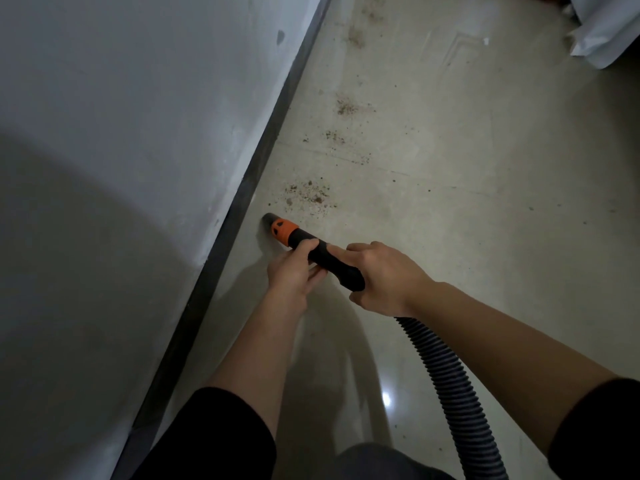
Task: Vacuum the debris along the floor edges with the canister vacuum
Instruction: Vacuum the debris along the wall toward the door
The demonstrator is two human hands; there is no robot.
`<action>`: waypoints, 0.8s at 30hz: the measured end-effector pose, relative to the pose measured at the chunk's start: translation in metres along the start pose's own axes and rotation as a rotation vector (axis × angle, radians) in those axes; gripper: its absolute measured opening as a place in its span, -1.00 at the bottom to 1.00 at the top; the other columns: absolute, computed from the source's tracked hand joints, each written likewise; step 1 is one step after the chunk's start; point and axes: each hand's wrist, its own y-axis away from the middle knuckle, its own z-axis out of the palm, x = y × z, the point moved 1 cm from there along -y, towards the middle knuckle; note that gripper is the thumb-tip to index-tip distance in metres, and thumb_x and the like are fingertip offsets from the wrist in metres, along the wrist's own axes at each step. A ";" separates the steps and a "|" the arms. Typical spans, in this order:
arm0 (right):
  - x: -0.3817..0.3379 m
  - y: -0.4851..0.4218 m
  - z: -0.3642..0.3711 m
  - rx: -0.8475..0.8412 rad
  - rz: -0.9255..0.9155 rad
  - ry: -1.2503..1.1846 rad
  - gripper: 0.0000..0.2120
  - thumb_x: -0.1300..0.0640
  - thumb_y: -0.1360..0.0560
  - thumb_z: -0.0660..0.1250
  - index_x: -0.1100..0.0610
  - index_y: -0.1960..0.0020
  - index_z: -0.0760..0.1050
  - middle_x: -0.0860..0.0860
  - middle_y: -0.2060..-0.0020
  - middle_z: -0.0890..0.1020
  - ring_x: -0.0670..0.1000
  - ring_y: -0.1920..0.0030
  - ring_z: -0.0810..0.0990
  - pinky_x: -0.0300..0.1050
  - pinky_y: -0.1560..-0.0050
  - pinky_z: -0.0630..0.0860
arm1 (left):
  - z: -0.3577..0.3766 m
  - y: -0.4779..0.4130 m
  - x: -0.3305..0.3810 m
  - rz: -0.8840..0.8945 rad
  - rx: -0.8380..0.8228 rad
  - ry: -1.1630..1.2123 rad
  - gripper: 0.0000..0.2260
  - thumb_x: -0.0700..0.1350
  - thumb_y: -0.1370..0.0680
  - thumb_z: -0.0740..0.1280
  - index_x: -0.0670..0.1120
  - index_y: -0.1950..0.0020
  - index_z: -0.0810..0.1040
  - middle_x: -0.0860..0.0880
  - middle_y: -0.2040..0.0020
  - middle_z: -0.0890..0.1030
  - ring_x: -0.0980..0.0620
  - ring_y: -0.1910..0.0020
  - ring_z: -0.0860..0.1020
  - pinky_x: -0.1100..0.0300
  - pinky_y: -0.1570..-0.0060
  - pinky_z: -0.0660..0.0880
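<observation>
Debris (308, 195) just ahead-right of nozzle (277, 227), beside baseboard (242, 199) | left hand (292, 271) nearer, pinching nozzle | right hand (384, 277) wrapped round handle | nozzle's length points forward along the wall edge

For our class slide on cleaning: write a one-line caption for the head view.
Both hands, left hand and right hand, aim the vacuum nozzle beside the baseboard, near debris.

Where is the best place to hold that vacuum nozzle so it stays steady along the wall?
Probably the smooth black handle behind the orange collar, gripped from above: left hand forward, right hand back by the ribbed hose. The handle is rigid; the hose flexes.
</observation>
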 end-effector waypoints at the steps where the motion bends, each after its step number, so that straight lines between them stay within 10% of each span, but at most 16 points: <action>1: 0.003 0.004 0.000 -0.001 0.009 0.007 -0.21 0.19 -0.36 0.33 -0.10 -0.52 0.15 0.02 0.12 0.51 0.10 0.17 0.47 0.06 0.25 0.53 | 0.004 0.001 -0.003 0.000 -0.009 -0.007 -0.81 -0.15 -0.55 0.40 -0.19 -0.12 0.55 -0.10 0.07 0.61 -0.01 0.13 0.62 0.28 0.33 0.60; 24: 0.052 0.072 -0.005 0.024 0.139 -0.006 -0.23 0.17 -0.39 0.34 -0.12 -0.52 0.13 0.00 0.12 0.50 0.07 0.17 0.46 0.03 0.23 0.52 | 0.062 0.021 -0.051 -0.029 -0.112 -0.118 -0.82 -0.18 -0.54 0.41 -0.23 -0.09 0.55 -0.17 0.00 0.64 -0.02 0.17 0.64 0.23 0.22 0.62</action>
